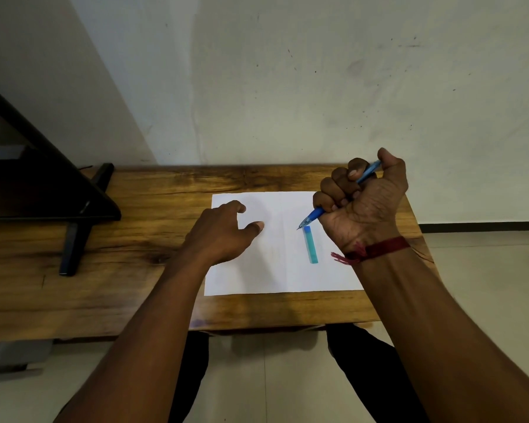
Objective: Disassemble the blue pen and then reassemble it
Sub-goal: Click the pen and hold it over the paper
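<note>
We see right hand (364,196) fisted, fingers (338,181) wrapped tight round slim blue plastic pen (316,212), tip angled down-left just above sheet; left hand (223,230) loose, half open, nothing held, resting on white paper sheet (287,270); turquoise pen cap (311,245) lies on sheet near tip; sheet on brown wooden desk (135,270); grey scuffed wall (287,87) behind; black stand (80,233) at left

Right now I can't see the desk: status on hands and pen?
Right hand fisted on blue pen, tip bare. Left hand open, empty, over paper. Cap off, lying on paper. Nothing blocking.
</note>
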